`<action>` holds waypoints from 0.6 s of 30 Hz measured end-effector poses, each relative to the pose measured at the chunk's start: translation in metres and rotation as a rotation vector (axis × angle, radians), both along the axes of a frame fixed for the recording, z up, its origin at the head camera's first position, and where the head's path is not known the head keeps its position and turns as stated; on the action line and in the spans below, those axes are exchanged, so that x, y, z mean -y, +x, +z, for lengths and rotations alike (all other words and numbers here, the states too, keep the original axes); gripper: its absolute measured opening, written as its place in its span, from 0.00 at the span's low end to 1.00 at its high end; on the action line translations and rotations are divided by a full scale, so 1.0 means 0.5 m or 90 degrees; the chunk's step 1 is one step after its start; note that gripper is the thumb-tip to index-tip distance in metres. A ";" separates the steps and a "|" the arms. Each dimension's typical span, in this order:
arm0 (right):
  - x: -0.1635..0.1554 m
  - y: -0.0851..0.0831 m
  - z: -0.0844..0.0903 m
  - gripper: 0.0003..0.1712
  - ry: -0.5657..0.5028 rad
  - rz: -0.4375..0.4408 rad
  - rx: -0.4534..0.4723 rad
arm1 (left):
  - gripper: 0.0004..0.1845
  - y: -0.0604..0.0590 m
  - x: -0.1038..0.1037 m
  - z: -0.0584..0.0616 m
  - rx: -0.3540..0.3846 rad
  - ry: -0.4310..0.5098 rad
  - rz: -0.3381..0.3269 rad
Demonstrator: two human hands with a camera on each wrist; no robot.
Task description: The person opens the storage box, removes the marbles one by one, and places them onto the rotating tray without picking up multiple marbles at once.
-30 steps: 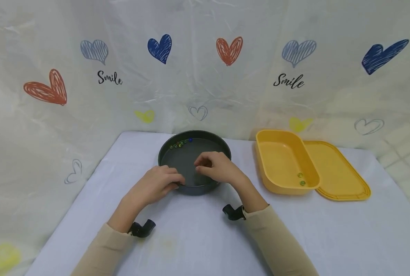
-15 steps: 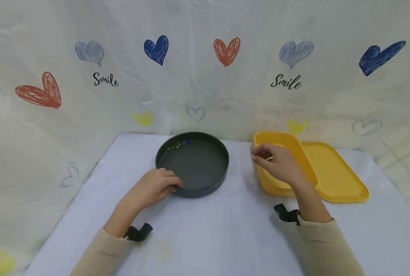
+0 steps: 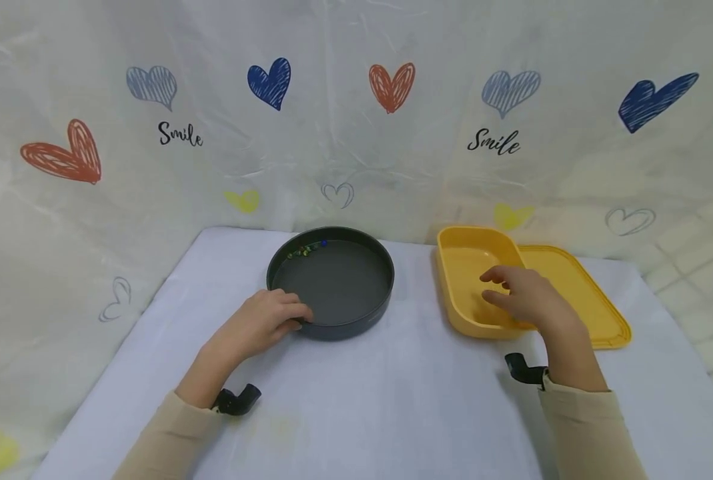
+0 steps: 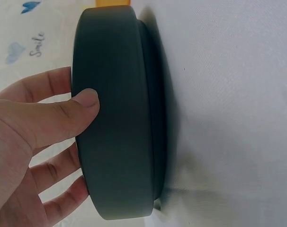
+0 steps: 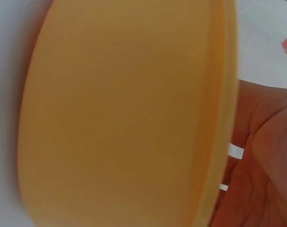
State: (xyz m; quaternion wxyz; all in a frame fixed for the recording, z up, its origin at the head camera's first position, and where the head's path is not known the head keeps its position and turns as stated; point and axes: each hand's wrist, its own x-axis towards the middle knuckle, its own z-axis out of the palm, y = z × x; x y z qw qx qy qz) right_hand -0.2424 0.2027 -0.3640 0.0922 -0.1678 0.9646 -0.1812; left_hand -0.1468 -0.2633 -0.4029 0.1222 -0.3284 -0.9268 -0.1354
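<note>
- Head view: the left hand (image 3: 266, 321) grips the near-left rim of the round dark metal pan (image 3: 331, 283), thumb on the outer wall; a cluster of small coloured glass marbles (image 3: 308, 249) lies at the pan's far-left inner edge, away from that hand; the right hand (image 3: 524, 297) hangs over the near end of the yellow rectangular plastic tub (image 3: 473, 283), fingers loosely spread and holding nothing that shows; the tub's long axis runs near to far, beside its flat yellow lid (image 3: 590, 300) on the right.
- Left wrist view: thumb (image 4: 84, 101) presses the pan's wall (image 4: 117, 118); fingers curl behind the rim.
- Right wrist view: the tub's outer wall (image 5: 124, 118) fills the frame, palm (image 5: 262, 156) just beside its rim; the fingers are hidden.
</note>
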 end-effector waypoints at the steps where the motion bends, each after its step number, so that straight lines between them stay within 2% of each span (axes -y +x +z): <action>1: 0.000 -0.001 -0.003 0.25 0.007 0.005 -0.002 | 0.16 -0.001 0.000 0.000 0.000 -0.001 -0.001; 8: 0.002 -0.004 -0.018 0.22 0.056 0.024 -0.009 | 0.16 -0.001 0.001 -0.005 -0.008 0.002 -0.004; 15: -0.001 -0.005 -0.029 0.23 0.079 0.003 0.065 | 0.15 0.001 0.003 -0.005 -0.008 0.000 -0.002; 18: -0.001 -0.005 -0.033 0.22 0.088 0.003 0.077 | 0.15 0.000 0.004 -0.005 -0.005 0.002 -0.001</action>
